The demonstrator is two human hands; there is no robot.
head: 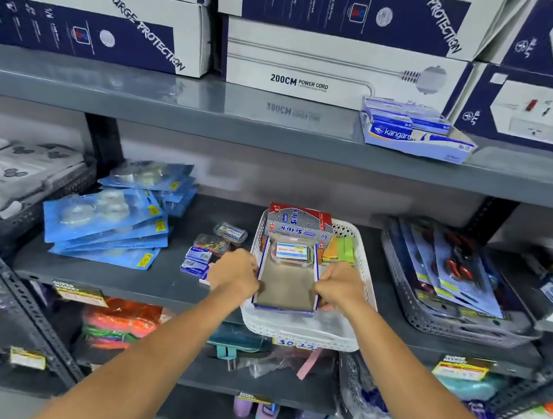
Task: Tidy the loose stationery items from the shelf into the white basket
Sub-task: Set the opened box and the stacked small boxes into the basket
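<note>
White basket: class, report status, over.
Left hand and right hand grip open cardboard tray inside white basket. Small boxes still loose on shelf. Nothing blocking.

The grey shelf (163, 279) carries the white basket (302, 333), blue blister packs (105, 220), and a grey tray (428, 316).

Retail shop, stationery and electrical section. Evidence: grey slotted-steel shelving (278, 120), yellow price labels (460, 369) on shelf edges, stacked power cord boxes (336, 68), carded blister packs (105, 220), probably tape.
</note>
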